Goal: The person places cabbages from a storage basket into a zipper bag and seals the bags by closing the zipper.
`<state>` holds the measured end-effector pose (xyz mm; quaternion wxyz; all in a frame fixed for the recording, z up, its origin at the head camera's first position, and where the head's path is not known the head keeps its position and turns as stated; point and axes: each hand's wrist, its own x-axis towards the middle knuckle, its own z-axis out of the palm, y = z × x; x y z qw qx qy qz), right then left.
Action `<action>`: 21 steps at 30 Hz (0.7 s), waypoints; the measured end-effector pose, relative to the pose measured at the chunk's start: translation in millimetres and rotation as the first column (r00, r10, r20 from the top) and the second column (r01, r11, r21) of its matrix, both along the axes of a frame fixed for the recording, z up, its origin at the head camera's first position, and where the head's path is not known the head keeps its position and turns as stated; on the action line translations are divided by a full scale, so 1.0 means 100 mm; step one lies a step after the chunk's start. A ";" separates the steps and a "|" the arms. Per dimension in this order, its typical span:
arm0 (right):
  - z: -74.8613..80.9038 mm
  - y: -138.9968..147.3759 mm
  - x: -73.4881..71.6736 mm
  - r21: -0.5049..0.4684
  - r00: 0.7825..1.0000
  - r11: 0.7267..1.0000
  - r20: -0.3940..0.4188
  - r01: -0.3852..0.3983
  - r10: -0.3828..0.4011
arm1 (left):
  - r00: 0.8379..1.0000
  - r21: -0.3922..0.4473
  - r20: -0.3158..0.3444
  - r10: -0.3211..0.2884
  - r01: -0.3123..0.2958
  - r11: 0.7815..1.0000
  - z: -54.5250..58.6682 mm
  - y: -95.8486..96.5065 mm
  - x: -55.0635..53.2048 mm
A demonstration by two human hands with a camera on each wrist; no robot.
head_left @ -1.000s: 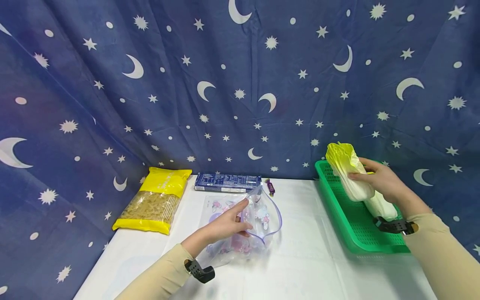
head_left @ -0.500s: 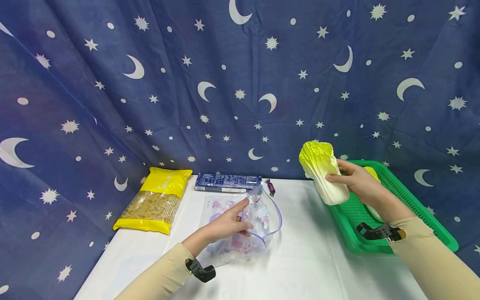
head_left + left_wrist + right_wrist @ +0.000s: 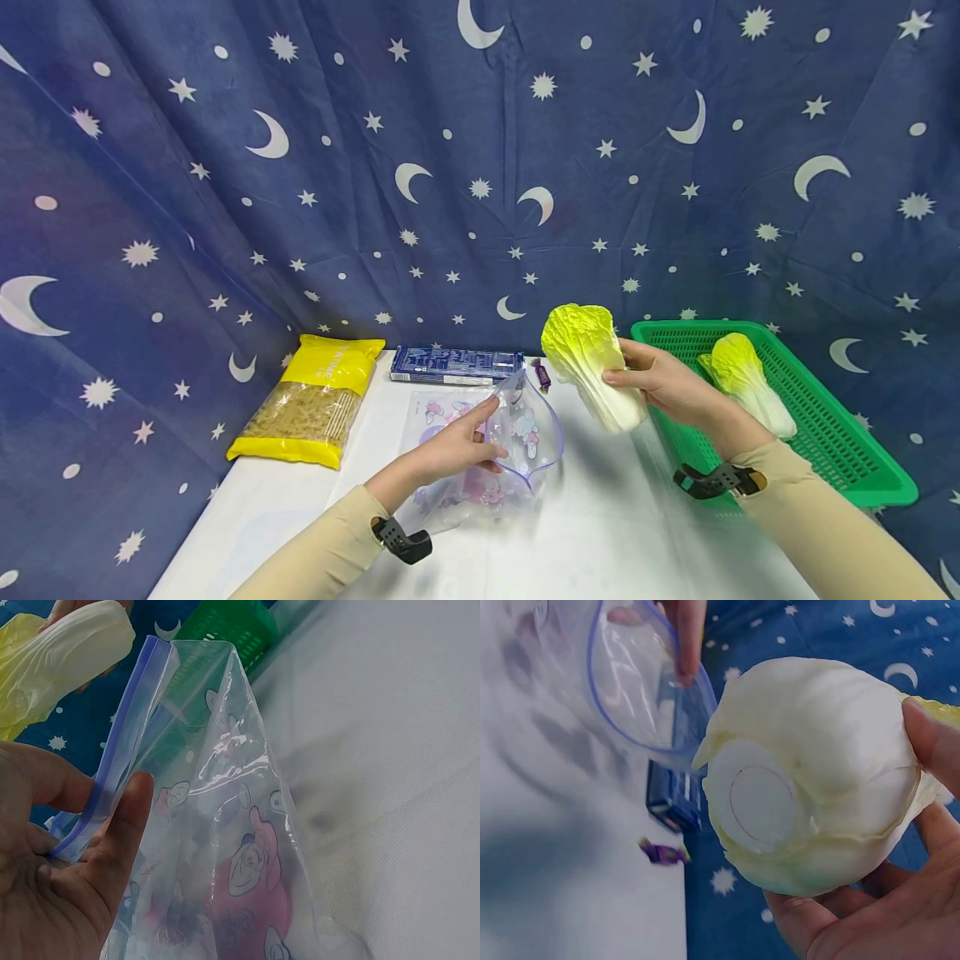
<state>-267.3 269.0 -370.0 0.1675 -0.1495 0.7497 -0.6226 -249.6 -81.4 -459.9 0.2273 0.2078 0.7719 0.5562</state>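
Observation:
My left hand (image 3: 457, 446) holds a clear plastic zip bag (image 3: 247, 847) by its purple-edged mouth, thumb and fingers spread at the rim. Pink cartoon prints show on the bag, and its mouth gapes to the right. In my right hand (image 3: 667, 387) is a head of napa cabbage (image 3: 592, 367), gripped around the white stalk with the yellow-green leaves tilted up and left. The right wrist view shows the cabbage's round cut base toward the camera, close to the bag's mouth in that view.
A green plastic basket (image 3: 840, 433) at the right contains another napa cabbage (image 3: 750, 383). Behind the bag lie a blue box (image 3: 457, 365) and a purple-wrapped candy (image 3: 541, 375). A yellow pasta bag (image 3: 315, 400) lies at the left, and a starry blue curtain (image 3: 450, 208) hangs behind.
My right hand has carried the napa cabbage leftward out from over the green basket toward the zip bag. The other cabbage has come into fuller view. My left hand has stayed in place.

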 end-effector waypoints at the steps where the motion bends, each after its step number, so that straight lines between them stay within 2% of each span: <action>1: -0.02 -0.03 0.00 0.002 1.000 1.000 0.003 -0.005 0.005 | 1.000 0.002 0.000 -0.001 0.001 1.000 0.00 0.00 0.00; 12: -0.21 -0.32 -0.03 0.028 0.999 0.999 0.030 -0.028 0.027 | 1.000 0.026 0.018 0.002 -0.002 1.000 -0.01 0.01 -0.01; 21: -0.33 -0.44 -0.03 0.096 0.995 0.991 -0.024 -0.097 0.100 | 0.999 0.041 0.046 0.009 -0.010 0.999 -0.01 0.00 -0.01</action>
